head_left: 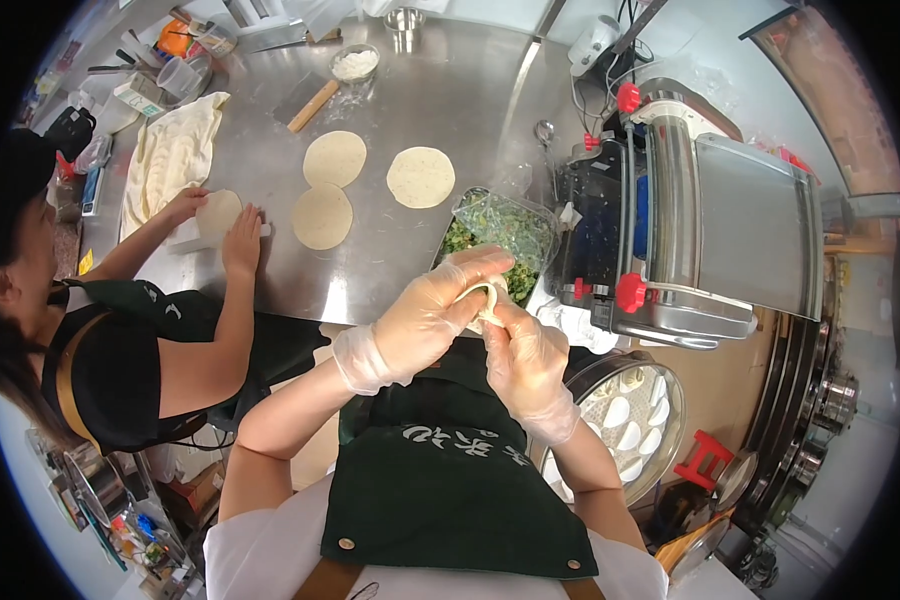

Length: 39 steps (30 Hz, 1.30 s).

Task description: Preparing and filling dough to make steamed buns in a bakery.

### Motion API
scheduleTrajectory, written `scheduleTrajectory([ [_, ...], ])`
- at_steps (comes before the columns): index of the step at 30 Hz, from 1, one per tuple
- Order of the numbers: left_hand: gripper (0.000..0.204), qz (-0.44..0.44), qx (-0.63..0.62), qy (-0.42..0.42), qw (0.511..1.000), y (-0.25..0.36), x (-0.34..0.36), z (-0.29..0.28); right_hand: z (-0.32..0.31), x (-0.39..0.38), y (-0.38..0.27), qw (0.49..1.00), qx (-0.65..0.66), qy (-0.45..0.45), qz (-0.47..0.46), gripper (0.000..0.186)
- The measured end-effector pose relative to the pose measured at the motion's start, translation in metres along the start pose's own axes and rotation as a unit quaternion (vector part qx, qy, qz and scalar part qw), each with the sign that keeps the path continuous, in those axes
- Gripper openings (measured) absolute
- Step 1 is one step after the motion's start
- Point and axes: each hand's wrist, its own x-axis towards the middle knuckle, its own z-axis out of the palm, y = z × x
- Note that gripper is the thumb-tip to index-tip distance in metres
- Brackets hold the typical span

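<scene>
My left hand [420, 320] and my right hand [525, 365], both in clear gloves, are closed on a pale piece of dough [486, 297], its edge folded between their fingers. Part of the dough is hidden by the fingers. Directly beyond it sits a tray of chopped green filling [460, 237], partly covered by crumpled clear plastic. Three flat dough rounds [420, 177] lie on the steel table [370, 260] to the left of the tray. Below and right of my hands, a round metal steamer [677, 410] holds several white crescent-shaped pieces.
A co-worker [100, 365] at the left handles a dough round [217, 210] beside a white cloth [165, 155]. A roller machine [750, 225] with red knobs stands at the right. A wooden-handled scraper [313, 105], bowls and a spoon [544, 133] lie toward the back. A red stool [700, 460] stands below right.
</scene>
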Motion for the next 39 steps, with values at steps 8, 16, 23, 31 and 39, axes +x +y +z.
scheduleTrajectory([
  [8, 0.044, 0.047, -0.066, 0.124, 0.989, 0.0, 0.002, 0.022, 0.0, 0.0, -0.006, 0.997, 0.021, 0.027, 0.072, 0.034],
  [16, 0.04, 0.116, -0.09, 0.189, 0.971, -0.031, 0.005, 0.039, 0.005, 0.001, -0.008, 0.989, 0.019, 0.015, 0.145, 0.023],
  [23, 0.041, 0.0, -0.118, 0.113, 0.987, -0.001, -0.004, 0.025, -0.002, 0.0, -0.002, 0.999, -0.011, 0.005, 0.044, 0.029],
  [31, 0.042, 0.047, 0.027, 0.1, 0.993, 0.001, -0.005, 0.021, -0.003, 0.006, -0.008, 0.998, -0.012, -0.007, 0.066, 0.029],
  [39, 0.061, 0.136, 0.275, 0.083, 0.948, 0.0, -0.007, 0.02, -0.002, -0.001, -0.005, 0.992, 0.014, -0.043, 0.117, 0.036],
])
